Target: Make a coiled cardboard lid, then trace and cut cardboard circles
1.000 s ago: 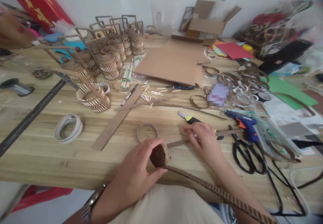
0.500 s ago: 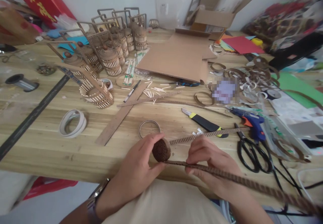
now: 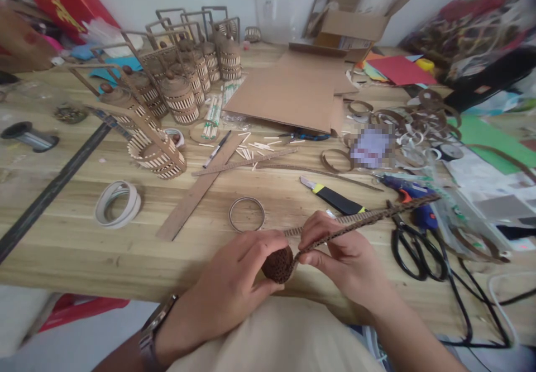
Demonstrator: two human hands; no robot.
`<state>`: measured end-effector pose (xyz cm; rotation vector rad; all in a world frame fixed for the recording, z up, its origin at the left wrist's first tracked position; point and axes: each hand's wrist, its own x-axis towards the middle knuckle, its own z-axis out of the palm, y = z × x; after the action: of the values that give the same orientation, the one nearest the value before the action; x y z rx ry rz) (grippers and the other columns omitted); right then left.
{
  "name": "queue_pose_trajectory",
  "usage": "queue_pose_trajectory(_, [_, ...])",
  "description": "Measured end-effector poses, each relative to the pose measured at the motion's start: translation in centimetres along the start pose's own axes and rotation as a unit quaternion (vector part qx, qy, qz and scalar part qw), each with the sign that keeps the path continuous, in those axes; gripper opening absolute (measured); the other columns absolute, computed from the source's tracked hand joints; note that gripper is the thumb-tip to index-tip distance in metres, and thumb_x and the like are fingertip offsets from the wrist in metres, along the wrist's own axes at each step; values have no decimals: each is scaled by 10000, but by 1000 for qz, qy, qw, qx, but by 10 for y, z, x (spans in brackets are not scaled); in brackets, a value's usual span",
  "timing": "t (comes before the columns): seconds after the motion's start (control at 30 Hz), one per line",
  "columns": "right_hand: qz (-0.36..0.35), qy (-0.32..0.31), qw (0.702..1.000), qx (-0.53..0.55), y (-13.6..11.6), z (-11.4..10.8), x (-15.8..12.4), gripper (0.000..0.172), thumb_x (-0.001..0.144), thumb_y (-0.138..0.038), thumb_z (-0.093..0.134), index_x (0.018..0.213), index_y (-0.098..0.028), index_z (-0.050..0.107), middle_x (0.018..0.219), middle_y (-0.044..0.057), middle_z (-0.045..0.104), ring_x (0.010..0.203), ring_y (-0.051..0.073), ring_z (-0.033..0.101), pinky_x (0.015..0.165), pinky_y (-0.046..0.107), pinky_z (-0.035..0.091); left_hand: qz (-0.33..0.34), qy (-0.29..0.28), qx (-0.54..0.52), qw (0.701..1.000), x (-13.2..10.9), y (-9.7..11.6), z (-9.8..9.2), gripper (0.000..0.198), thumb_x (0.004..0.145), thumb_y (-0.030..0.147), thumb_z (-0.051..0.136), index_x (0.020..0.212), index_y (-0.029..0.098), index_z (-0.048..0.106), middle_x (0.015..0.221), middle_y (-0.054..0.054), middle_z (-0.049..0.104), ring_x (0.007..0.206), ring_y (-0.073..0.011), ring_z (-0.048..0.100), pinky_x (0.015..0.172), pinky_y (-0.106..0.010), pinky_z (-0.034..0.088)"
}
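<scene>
My left hand (image 3: 247, 271) is closed around a tightly wound brown corrugated cardboard coil (image 3: 278, 263), its spiral face turned towards me. From the coil's right side runs a loose cardboard strip (image 3: 360, 225). My right hand (image 3: 335, 249) pinches that strip between thumb and fingers close to the coil, and the free end points up to the right. A second ribbed strip (image 3: 295, 231) lies on the table behind my right hand. Just beyond my left hand rests a thin ring (image 3: 247, 214). A utility knife (image 3: 333, 198) lies past my right hand.
Black scissors (image 3: 419, 249) and a blue glue gun (image 3: 426, 210) lie to the right. Tape rolls (image 3: 118, 204) sit at left. Several lidded cardboard and matchstick baskets (image 3: 180, 101) stand at the back left, near flat cardboard (image 3: 285, 90). An unlidded basket (image 3: 161, 157) stands in front of them.
My right hand has swung the strip from pointing down right to pointing up right, and it now pinches nearer the coil. My left hand with the coil has shifted slightly right and down.
</scene>
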<state>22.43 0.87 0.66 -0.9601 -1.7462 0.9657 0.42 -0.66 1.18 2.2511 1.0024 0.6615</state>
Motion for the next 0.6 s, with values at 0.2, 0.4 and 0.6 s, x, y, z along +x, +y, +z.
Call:
queue_pose_trajectory(0.2, [48,-20,998,36,4,1,0,245,870,-440,721,769,-217,700,720,11,653,699,164,611,659,290,474,46,9,25,999,1,1,0,458,870,135,698,1250,211,455,1244,-95,671,1135,-238,637,962,-381,550])
queue_pose_trajectory(0.4, [199,-22,979,35,1,3,-2,253,734,-385,831,685,-207,658,677,-15,637,656,153,578,613,270,438,118,5,67,991,4,0,0,279,979,110,493,1253,152,461,1124,-101,693,1028,-248,648,857,-379,587])
queue_pose_trajectory(0.6, [316,-64,944,66,-6,8,0,232,775,-360,700,611,-204,650,531,-26,583,505,122,493,492,255,350,163,-6,137,977,7,-8,-2,294,1003,74,399,1285,70,481,1250,-153,663,1191,-295,581,1006,-436,532])
